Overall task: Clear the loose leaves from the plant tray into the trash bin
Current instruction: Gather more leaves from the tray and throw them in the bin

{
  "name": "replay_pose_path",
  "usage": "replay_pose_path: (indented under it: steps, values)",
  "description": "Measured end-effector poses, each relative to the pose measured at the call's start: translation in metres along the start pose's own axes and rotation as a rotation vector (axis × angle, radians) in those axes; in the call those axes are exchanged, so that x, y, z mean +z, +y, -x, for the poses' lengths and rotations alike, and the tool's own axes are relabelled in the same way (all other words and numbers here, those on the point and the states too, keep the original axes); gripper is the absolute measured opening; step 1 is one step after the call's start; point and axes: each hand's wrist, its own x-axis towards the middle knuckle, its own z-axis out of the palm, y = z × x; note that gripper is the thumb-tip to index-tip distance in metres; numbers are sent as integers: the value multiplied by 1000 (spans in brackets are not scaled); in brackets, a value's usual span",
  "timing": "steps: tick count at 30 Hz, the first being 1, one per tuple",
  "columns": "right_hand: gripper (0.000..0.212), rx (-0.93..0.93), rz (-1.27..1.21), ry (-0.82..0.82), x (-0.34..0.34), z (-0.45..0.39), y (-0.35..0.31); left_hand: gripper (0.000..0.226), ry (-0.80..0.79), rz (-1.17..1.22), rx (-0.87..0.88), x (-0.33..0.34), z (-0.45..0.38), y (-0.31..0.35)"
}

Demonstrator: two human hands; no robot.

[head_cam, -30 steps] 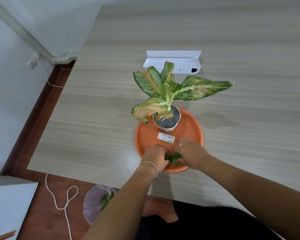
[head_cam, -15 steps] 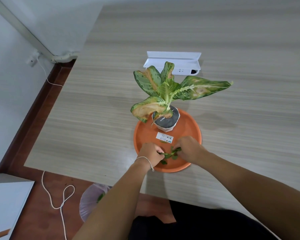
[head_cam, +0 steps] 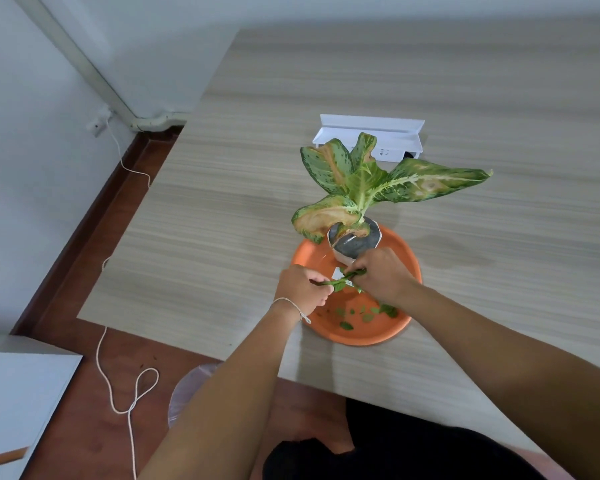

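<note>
Both hands, left hand (head_cam: 303, 289) and right hand (head_cam: 381, 275), pinch one leaf bunch (head_cam: 343, 281) over the orange tray (head_cam: 361, 336). Risk: loose leaves (head_cam: 362, 315) remain; bits may fall short of trash bin (head_cam: 187, 393) below worktop (head_cam: 257, 202).

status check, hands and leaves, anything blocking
Left hand and right hand both pinch a leaf bunch above the tray. Loose leaves remain. Trash bin below, left forearm across it.

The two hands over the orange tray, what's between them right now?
In the head view, a bunch of green leaves spans from the left hand to the right hand, gripped by both above the orange tray.
</note>
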Motion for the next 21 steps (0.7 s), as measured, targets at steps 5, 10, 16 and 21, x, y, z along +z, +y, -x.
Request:
replay_pose_path:
  steps: [5,10,16,21]
  values:
    - [26,-2,-31,8,12,-2,-21,8,57,73,-49,-30,10,-26]
    - [28,-41,13,-22,40,-9,-60,4,166,176,-97,-73,33,-63]
    - [24,-201,25,-91,90,-22,-156,9,341,222,-134,-150,78,-127]
    - [20,-364,66,-192,147,-29,-264,6,525,313,-212,-233,147,-201]
